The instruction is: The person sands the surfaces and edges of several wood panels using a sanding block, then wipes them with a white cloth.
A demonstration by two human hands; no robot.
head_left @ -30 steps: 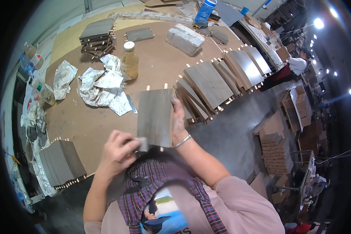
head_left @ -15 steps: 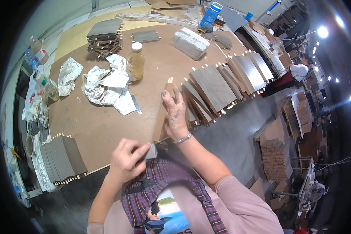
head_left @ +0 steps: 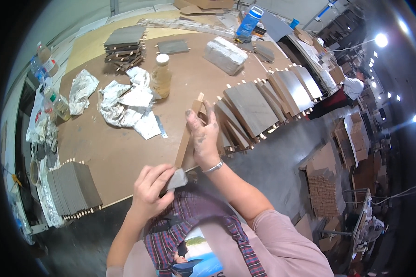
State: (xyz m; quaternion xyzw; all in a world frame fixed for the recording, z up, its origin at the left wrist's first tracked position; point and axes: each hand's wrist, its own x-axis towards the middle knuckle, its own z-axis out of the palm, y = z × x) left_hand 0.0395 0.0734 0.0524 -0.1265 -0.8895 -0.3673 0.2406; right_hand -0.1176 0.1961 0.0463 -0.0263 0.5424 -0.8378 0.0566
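My left hand [head_left: 150,190] is closed around a small grey sanding block [head_left: 177,179], held by the near end of a brown wooden piece [head_left: 186,140]. That piece stands on its narrow edge at the front of the table, with a pale dowel poking out of its far end. My right hand [head_left: 205,138] grips it from the right side, thumb and fingers over the top edge. Dark smudges mark the right fingers. Just right of it leans a row of grey-brown wooden panels [head_left: 252,106] with dowel ends. Whether the block touches the wood, I cannot tell.
Stacked panels stand at the front left [head_left: 74,189] and back left [head_left: 124,41]. Stained white cloths [head_left: 134,104], a bottle of yellowish liquid [head_left: 161,76] and a wrapped white block [head_left: 225,55] lie about the brown tabletop [head_left: 120,152]. Another person [head_left: 352,87] stands far right.
The near end of the wooden piece has swung slightly left, and my right hand has shifted a little with it. The sanding block has turned in my left hand, which was blurred by motion before.
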